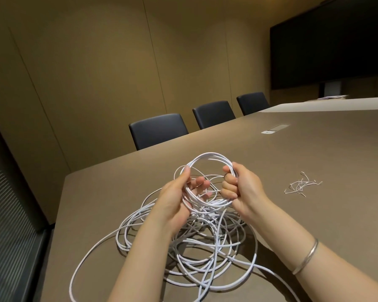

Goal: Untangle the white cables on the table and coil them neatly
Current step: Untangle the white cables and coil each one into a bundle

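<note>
Tangled white cables (205, 253) heaped under my forearms, my right hand (241, 190) fisted around the raised coil (207, 158), my left hand (177, 199) half-open, thumb pinching its rim

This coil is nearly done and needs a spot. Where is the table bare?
Bare table lies beyond the hands, between the twist ties and the power hatch. The near left corner is bare too. The loose cable tangle crowds the near middle.

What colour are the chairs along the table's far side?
Black chairs, seen in the head view, the only one given.
</note>
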The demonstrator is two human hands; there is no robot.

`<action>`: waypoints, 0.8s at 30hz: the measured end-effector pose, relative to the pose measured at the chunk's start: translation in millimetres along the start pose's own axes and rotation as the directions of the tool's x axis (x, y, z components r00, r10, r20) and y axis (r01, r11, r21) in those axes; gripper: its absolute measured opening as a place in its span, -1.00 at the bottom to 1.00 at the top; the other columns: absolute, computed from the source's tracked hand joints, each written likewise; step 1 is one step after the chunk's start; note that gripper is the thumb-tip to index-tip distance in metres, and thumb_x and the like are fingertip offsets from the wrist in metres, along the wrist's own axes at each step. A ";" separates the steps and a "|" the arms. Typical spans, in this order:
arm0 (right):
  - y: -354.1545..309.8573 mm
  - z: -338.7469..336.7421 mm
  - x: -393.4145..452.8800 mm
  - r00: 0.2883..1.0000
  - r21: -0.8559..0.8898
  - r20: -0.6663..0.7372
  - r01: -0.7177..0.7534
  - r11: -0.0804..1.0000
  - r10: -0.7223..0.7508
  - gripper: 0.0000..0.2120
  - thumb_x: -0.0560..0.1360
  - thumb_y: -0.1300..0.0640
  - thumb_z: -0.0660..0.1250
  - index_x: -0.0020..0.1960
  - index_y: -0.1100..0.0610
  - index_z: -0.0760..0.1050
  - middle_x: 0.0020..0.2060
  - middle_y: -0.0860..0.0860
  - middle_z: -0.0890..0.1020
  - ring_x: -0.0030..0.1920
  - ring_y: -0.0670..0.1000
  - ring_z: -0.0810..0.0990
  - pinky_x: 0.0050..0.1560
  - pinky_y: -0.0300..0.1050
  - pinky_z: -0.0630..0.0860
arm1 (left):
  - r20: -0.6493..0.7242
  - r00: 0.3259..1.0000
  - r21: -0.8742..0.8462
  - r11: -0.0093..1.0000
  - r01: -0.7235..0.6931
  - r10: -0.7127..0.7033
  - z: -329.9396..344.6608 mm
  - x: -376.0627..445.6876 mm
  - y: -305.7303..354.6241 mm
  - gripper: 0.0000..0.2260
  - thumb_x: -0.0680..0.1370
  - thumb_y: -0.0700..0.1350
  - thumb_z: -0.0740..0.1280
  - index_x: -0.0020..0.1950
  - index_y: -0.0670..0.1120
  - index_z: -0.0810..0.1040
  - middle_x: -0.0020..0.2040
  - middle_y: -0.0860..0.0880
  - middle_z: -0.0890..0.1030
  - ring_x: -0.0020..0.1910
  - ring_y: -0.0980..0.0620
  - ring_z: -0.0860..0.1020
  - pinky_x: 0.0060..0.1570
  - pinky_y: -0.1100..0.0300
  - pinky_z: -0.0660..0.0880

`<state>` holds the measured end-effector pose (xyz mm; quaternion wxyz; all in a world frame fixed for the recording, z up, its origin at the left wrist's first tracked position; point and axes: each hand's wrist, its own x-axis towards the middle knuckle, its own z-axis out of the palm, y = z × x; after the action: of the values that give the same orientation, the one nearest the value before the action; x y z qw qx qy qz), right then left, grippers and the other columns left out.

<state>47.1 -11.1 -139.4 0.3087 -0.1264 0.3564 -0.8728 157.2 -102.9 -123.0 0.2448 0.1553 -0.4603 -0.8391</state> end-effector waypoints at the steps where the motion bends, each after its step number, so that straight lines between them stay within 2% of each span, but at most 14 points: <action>1: -1.2 -0.2 -0.4 1.000 -0.056 0.011 -0.002 0.998 0.003 -0.76 0.64 0.16 0.05 -0.18 0.17 0.34 -0.57 -0.06 0.16 -0.64 -0.13 0.06 -0.66 -0.33 0.02 | 0.003 1.000 0.051 0.999 -0.001 0.001 -2.1 -0.4 2.0 -0.77 0.62 -0.03 0.29 -0.15 -0.16 0.47 -0.28 -0.17 0.63 -0.25 -0.12 0.67 0.03 -0.18 0.59; 3: -2.9 0.1 -1.7 0.999 -0.157 0.034 0.008 0.988 -0.003 -0.75 0.65 0.15 0.04 -0.16 0.17 0.34 -0.56 -0.06 0.16 -0.63 -0.13 0.07 -0.64 -0.33 0.02 | 0.004 1.000 0.107 0.994 -0.015 0.015 -6.1 -1.4 5.7 -0.77 0.64 -0.02 0.25 -0.11 -0.15 0.44 -0.32 -0.14 0.58 -0.31 -0.10 0.64 -0.09 -0.16 0.64; 6: -3.6 3.7 -4.5 0.998 -0.254 0.064 0.037 0.967 -0.021 -0.75 0.65 0.15 0.04 -0.16 0.18 0.35 -0.56 -0.05 0.16 -0.61 -0.12 0.07 -0.61 -0.34 0.03 | 0.029 0.999 0.064 0.998 -0.026 0.025 -9.7 -1.2 9.5 -0.82 0.66 -0.09 0.21 -0.07 -0.16 0.45 -0.38 -0.06 0.44 -0.47 0.04 0.47 -0.34 0.09 0.60; 9: -0.8 6.0 -7.7 0.996 -0.317 0.081 0.067 0.946 -0.043 -0.75 0.64 0.16 0.05 -0.17 0.17 0.36 -0.57 -0.06 0.17 -0.61 -0.12 0.08 -0.60 -0.35 0.05 | 0.025 1.000 -0.063 0.998 0.001 0.001 -10.9 3.8 8.2 -0.83 0.66 -0.14 0.17 -0.01 -0.19 0.48 -0.40 0.00 0.35 -0.51 0.12 0.29 -0.50 0.28 0.32; 12: 5.2 6.6 -9.9 0.996 -0.308 0.086 0.063 0.949 -0.039 -0.72 0.67 0.10 0.04 -0.13 0.18 0.38 -0.58 -0.07 0.19 -0.61 -0.13 0.10 -0.61 -0.33 0.07 | -0.023 0.999 -0.067 0.997 -0.029 0.027 -12.2 9.4 1.9 -0.81 0.68 -0.14 0.13 0.00 -0.20 0.47 -0.44 0.02 0.24 -0.56 0.15 0.17 -0.57 0.31 0.12; 15: 9.6 4.6 -12.3 0.991 -0.284 0.135 0.025 0.959 0.014 -0.64 0.68 0.01 0.04 0.00 0.25 0.46 -0.54 -0.01 0.29 -0.58 -0.09 0.24 -0.53 -0.23 0.28 | -0.073 0.991 0.038 0.994 -0.106 0.109 -16.4 13.1 0.9 -0.80 0.70 -0.14 0.12 -0.01 -0.20 0.46 -0.47 0.04 0.19 -0.60 0.17 0.14 -0.60 0.33 0.06; 17: 10.9 4.0 -14.7 0.982 -0.342 0.174 -0.003 0.940 0.067 -0.55 0.66 -0.08 0.06 0.10 0.28 0.51 -0.42 0.08 0.48 -0.45 -0.01 0.46 -0.32 -0.12 0.49 | -0.111 0.980 0.069 0.985 -0.158 0.165 -20.6 14.3 5.9 -0.80 0.70 -0.16 0.11 -0.03 -0.20 0.44 -0.50 0.06 0.20 -0.62 0.18 0.13 -0.64 0.35 0.06; 19: 12.2 4.6 -16.2 0.976 -0.469 0.185 -0.018 0.883 0.118 -0.47 0.60 -0.19 0.10 0.11 0.26 0.53 -0.23 0.11 0.59 -0.24 0.05 0.59 -0.11 -0.03 0.58 | -0.163 0.965 0.084 0.977 -0.194 0.206 -26.7 14.8 13.0 -0.80 0.70 -0.17 0.09 -0.04 -0.20 0.43 -0.52 0.07 0.19 -0.62 0.19 0.12 -0.65 0.36 0.07; 21: 12.3 3.9 -18.4 0.961 -0.590 0.206 -0.029 0.807 0.185 -0.44 0.49 -0.29 0.19 0.05 0.24 0.49 -0.16 0.09 0.57 -0.13 0.08 0.56 0.02 0.05 0.57 | -0.221 0.948 0.081 0.973 -0.215 0.228 -34.0 14.9 19.7 -0.80 0.71 -0.16 0.10 -0.04 -0.19 0.43 -0.52 0.07 0.20 -0.63 0.19 0.12 -0.66 0.36 0.07; 23: 10.6 2.7 -25.9 0.919 -0.723 0.259 -0.019 0.691 0.296 -0.43 0.41 -0.30 0.30 0.07 0.22 0.50 -0.12 0.07 0.56 -0.13 0.03 0.53 -0.10 -0.05 0.55 | -0.278 0.930 0.048 0.971 -0.234 0.238 -41.5 15.2 25.9 -0.80 0.70 -0.16 0.11 -0.04 -0.19 0.44 -0.51 0.06 0.19 -0.63 0.18 0.12 -0.65 0.36 0.08; 24: 10.8 3.3 -30.8 0.886 -0.799 0.298 0.029 0.601 0.354 -0.47 0.40 -0.25 0.36 0.10 0.19 0.53 -0.10 0.05 0.57 -0.14 -0.01 0.53 -0.17 -0.13 0.49 | -0.308 0.919 0.031 0.968 -0.251 0.248 -45.7 14.3 30.2 -0.80 0.70 -0.16 0.12 -0.03 -0.19 0.45 -0.51 0.06 0.19 -0.63 0.18 0.12 -0.65 0.35 0.08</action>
<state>77.3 0.4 -144.6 0.3724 -0.4024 0.6346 -0.5447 175.7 -156.5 -122.1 0.4194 0.2236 -0.4283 -0.7685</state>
